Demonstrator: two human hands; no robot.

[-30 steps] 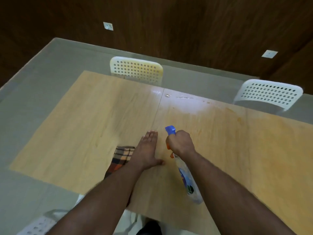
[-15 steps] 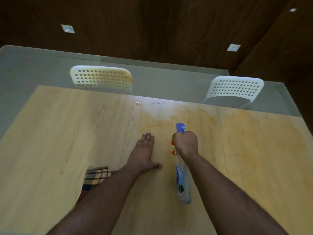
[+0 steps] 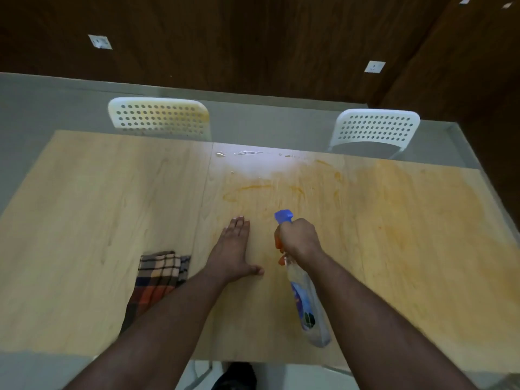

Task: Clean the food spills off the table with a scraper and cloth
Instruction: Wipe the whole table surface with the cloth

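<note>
The left hand (image 3: 232, 250) lies flat on the table (image 3: 84, 220), fingers straight and together pointing toward 12 o'clock, thumb spread out toward 3 o'clock, holding nothing. Just beside it at 3 o'clock, the right hand (image 3: 299, 237) is clenched around the neck of a spray bottle (image 3: 305, 302), fingers wrapped over the orange trigger. The bottle's blue nozzle sticks out of the fist toward 12 o'clock, and its clear body with a blue label slants back toward 5 o'clock under the right forearm. Whether the bottle's base touches the table cannot be told.

A plaid cloth (image 3: 160, 274) lies on the table at 8 o'clock from the left hand, partly hidden beneath the left forearm; neither hand touches it.

Orange spills (image 3: 253, 190) streak the wood at 12 o'clock from the hands, and a wider orange smear spreads across the tabletop toward 3 o'clock. A wet, shiny patch with droplets (image 3: 247, 153) sits near the far edge.

Beyond the far edge stand two white perforated chairs, the left chair (image 3: 159, 118) at 11 o'clock and the right chair (image 3: 375, 126) at 1 o'clock. Behind them runs a dark wood wall (image 3: 253, 38) with sockets (image 3: 374, 66).
</note>
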